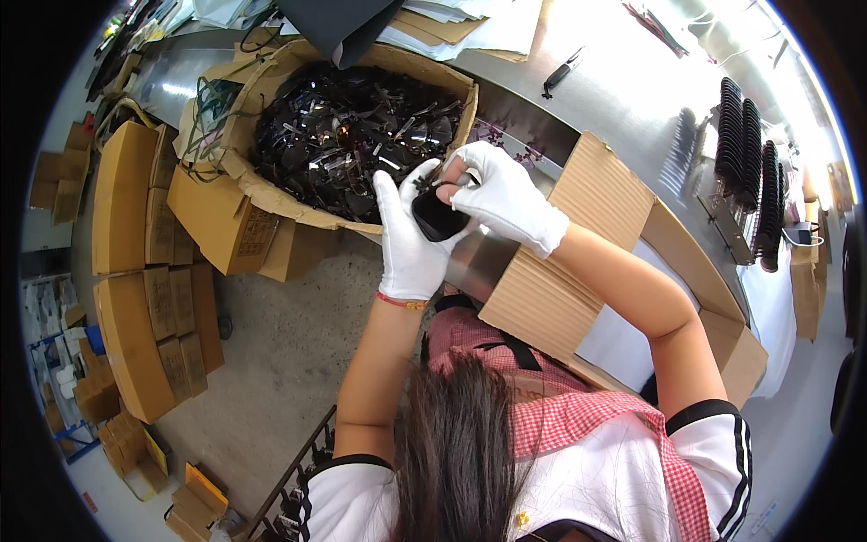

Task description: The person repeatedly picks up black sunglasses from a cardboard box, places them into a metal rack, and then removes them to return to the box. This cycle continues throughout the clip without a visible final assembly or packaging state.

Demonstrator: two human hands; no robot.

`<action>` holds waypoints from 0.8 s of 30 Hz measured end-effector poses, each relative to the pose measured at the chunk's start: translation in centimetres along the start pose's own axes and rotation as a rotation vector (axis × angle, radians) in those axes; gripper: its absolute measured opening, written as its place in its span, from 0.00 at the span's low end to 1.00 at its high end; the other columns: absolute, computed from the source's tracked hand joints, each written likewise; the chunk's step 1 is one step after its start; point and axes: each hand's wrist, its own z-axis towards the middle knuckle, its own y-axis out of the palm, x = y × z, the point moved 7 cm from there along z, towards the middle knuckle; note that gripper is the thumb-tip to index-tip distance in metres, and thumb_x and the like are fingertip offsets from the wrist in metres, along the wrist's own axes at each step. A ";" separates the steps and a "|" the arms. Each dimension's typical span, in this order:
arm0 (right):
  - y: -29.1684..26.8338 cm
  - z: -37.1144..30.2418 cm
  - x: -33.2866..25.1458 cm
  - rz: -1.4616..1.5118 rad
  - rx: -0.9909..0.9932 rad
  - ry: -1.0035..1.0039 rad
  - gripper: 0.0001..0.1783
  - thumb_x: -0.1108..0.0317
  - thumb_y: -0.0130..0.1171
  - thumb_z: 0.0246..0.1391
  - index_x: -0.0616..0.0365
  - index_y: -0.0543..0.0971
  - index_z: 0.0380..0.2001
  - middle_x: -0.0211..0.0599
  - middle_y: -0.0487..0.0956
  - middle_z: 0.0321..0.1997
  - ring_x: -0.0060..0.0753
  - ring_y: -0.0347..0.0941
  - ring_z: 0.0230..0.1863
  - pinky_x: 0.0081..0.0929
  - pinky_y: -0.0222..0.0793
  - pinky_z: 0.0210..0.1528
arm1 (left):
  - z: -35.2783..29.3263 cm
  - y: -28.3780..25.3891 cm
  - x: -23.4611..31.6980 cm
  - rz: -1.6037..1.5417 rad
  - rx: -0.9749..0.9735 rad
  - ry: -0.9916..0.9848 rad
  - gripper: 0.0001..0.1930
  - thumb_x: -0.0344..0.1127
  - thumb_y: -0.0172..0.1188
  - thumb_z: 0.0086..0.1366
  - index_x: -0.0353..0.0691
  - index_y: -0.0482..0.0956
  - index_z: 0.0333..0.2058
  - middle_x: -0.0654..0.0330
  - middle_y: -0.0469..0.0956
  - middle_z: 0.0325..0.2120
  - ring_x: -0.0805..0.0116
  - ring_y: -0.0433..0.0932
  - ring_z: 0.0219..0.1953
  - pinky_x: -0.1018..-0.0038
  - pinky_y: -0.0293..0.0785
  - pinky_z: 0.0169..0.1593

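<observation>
Black lens, left hand, right hand, gloved fingers pinching

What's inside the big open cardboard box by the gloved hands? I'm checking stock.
The cardboard box is heaped with glossy black plastic pieces, apparently eyewear parts. The layers below and the box bottom are covered by the pile.

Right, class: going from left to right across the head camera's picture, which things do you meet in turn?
Stacks of cardboard boxes → open carton of black parts → left hand → black lens → right hand → cardboard sheet → rack of black pieces.
</observation>
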 end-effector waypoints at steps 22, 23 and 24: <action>4.4 1.5 -4.6 -0.598 -0.262 -0.385 0.09 0.59 0.54 0.55 0.49 0.80 0.32 0.38 0.80 0.24 0.45 0.80 0.31 0.40 0.75 0.33 | 0.6 -3.0 -0.4 0.207 0.131 0.085 0.23 0.54 0.37 0.76 0.43 0.74 0.43 0.63 0.78 0.30 0.72 0.77 0.26 0.76 0.67 0.19; 4.8 1.6 -5.2 -0.639 -0.233 -0.477 0.08 0.60 0.56 0.50 0.50 0.79 0.28 0.37 0.80 0.23 0.46 0.79 0.29 0.41 0.74 0.31 | 0.2 -3.5 0.0 0.207 0.191 0.078 0.20 0.52 0.39 0.75 0.43 0.74 0.42 0.63 0.78 0.31 0.72 0.77 0.27 0.75 0.66 0.20; 5.2 1.5 -5.9 -0.634 -0.221 -0.592 0.07 0.60 0.57 0.49 0.50 0.79 0.27 0.37 0.80 0.23 0.46 0.79 0.29 0.41 0.74 0.31 | -0.1 -3.5 0.3 0.204 0.214 0.084 0.18 0.50 0.42 0.75 0.43 0.74 0.42 0.64 0.78 0.31 0.72 0.77 0.28 0.75 0.66 0.20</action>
